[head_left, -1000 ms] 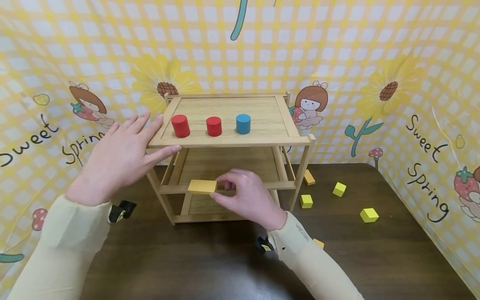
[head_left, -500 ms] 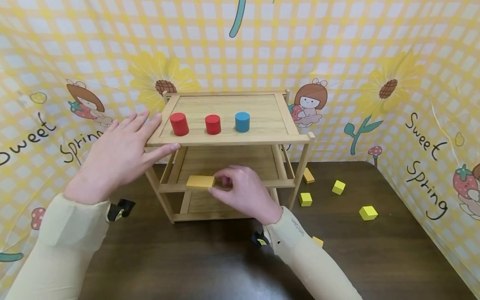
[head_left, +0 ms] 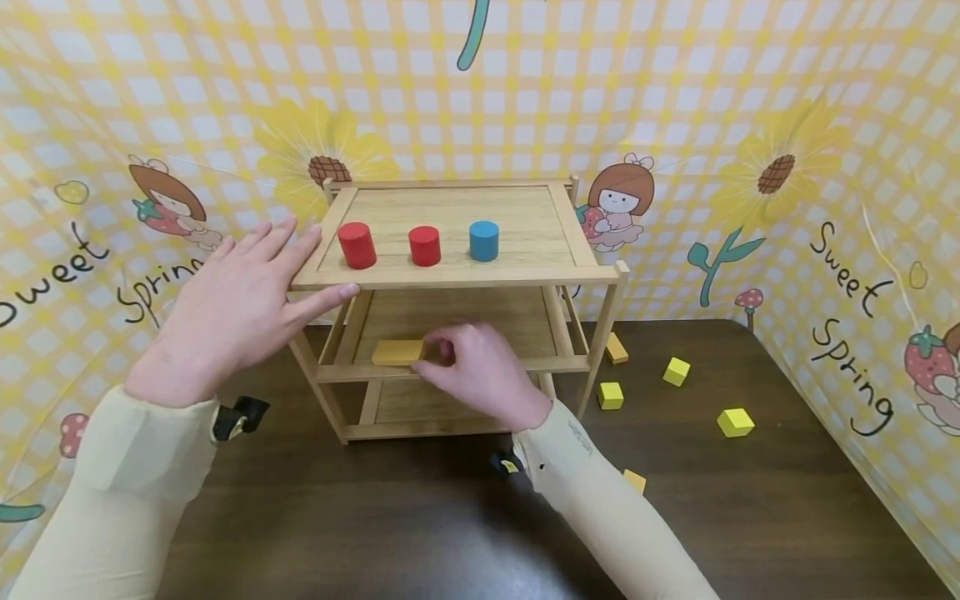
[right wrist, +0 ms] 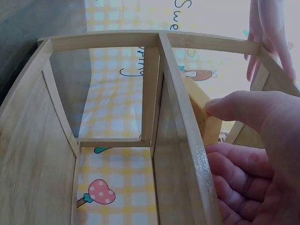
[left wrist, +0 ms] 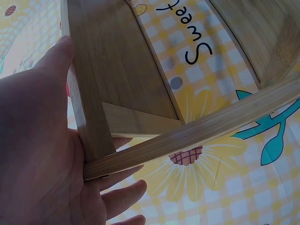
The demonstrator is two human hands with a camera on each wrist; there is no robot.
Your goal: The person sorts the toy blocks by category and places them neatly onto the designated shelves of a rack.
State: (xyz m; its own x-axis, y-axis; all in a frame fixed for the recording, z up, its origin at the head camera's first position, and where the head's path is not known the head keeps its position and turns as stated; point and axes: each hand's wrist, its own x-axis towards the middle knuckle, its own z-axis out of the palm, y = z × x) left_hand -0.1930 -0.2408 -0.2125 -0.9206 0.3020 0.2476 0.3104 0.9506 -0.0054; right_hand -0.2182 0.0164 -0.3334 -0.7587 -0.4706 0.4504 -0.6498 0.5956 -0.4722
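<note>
A three-tier wooden rack (head_left: 450,204) stands on the dark table. With fingers spread, my left hand (head_left: 232,321) rests on the left front corner of its top tier, the thumb along the front edge. My right hand (head_left: 487,371) pinches one end of a flat orange-yellow wooden block (head_left: 397,352) between thumb and fingers. That block is at the front rail of the middle tier (head_left: 465,312); in the right wrist view it lies close to the tier's edge, and I cannot tell whether it touches. On the top tier are two red cylinders (head_left: 356,245) and a blue cylinder (head_left: 483,241).
Right of the rack, several yellow cubes (head_left: 677,372) lie scattered on the table (head_left: 360,533), with an orange block (head_left: 617,348) near the rack's right leg. Another orange block (head_left: 634,481) is partly hidden by the right sleeve. A checked cloth (head_left: 480,108) hangs behind and at the sides.
My right hand has moved forward with the orange-yellow block, from in front of the rack to the middle tier's front rail. The left hand stays on the top corner.
</note>
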